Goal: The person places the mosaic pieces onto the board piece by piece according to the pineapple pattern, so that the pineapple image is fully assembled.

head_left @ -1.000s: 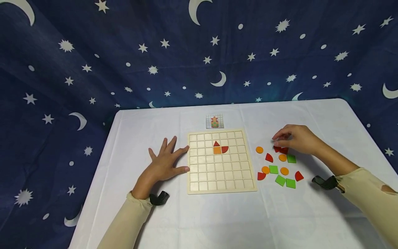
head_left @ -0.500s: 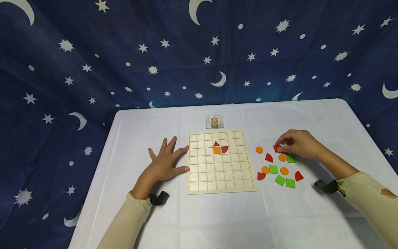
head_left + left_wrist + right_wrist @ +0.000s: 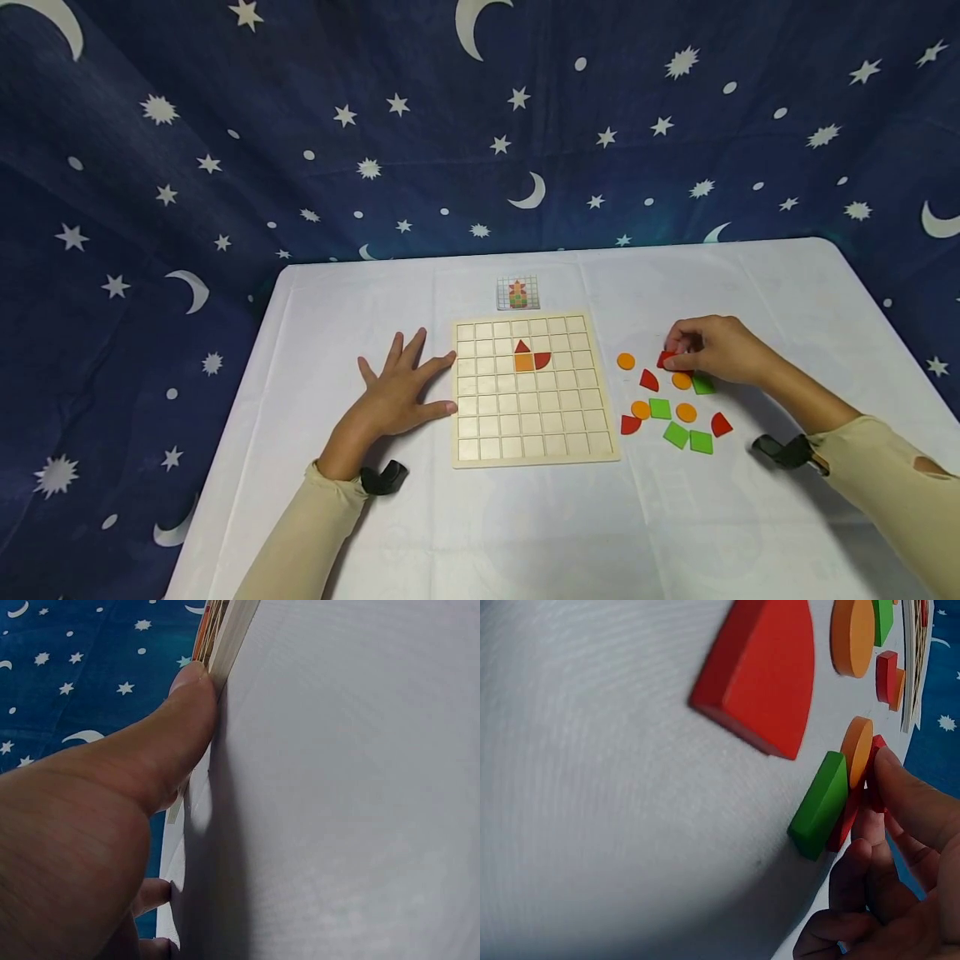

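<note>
My left hand (image 3: 397,392) lies with fingers spread at the left of a wooden grid board (image 3: 536,425). Its thumb (image 3: 176,727) and index finger touch the board's side. On the board sit a red triangle (image 3: 522,346), an orange square (image 3: 523,363) and a red quarter circle (image 3: 542,360). Over the loose pieces at the right, my right hand (image 3: 716,348) pinches a small red piece (image 3: 664,359) between thumb and fingers; its full shape is covered. In the right wrist view, another red piece (image 3: 847,821) lies close by, between an orange disc (image 3: 857,750) and a green square (image 3: 821,802).
Several loose orange discs (image 3: 686,412), green squares (image 3: 676,434) and red quarter circles (image 3: 722,424) lie right of the board on the white tablecloth (image 3: 525,533). A patterned card (image 3: 517,292) stands behind the board. A starry blue cloth (image 3: 420,125) hangs at the back.
My right hand has come down slightly toward the front and taken a red piece between thumb and fingers. The left hand and the board have stayed put.
</note>
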Available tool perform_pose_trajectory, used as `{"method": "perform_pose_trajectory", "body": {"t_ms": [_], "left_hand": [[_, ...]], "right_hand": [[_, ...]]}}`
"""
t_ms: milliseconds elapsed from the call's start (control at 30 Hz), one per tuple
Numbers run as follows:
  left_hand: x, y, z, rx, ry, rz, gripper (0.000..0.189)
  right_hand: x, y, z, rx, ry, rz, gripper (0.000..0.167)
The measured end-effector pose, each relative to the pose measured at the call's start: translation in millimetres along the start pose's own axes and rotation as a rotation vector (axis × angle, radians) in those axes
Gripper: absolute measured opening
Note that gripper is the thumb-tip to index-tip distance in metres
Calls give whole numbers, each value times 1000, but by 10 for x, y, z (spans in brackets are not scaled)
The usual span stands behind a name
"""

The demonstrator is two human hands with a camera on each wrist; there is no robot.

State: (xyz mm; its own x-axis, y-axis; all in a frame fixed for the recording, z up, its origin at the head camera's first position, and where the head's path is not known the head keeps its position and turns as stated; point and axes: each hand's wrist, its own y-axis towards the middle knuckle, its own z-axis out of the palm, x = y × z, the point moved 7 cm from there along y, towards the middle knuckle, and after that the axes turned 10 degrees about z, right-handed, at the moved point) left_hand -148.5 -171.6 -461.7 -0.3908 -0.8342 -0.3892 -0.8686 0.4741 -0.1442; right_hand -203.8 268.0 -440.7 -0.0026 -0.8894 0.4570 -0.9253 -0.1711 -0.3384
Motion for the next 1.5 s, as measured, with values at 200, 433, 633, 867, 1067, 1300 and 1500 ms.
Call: {"method": "perform_pose_trajectory", "body": {"t_ms": [200,433,633,867,1067,1300,1500], "left_hand": [[6,-6,2,-4,-15,2,83],[5,-3,9,-3,-5,0,84],[6,-5,-2,-5,-1,1,83],[11,-3,15,1,-11,-5,84],[1,0,5,-4,-9,-1,84],[-3,1,-13,-8,2,9,83],[3,-1,-1,1,-9,0,84]], "right_hand": [[15,1,7,-9,27,10,23],[122,14,-13,-26,126,62,18],[394,39,48,7,235,49,17],[715,126,199,39,315,24,12],[927,223,325,89,374,39,16],[1189,333,461,83,362,-43,13],[1398,397,625,146,395,-76,10]]}}
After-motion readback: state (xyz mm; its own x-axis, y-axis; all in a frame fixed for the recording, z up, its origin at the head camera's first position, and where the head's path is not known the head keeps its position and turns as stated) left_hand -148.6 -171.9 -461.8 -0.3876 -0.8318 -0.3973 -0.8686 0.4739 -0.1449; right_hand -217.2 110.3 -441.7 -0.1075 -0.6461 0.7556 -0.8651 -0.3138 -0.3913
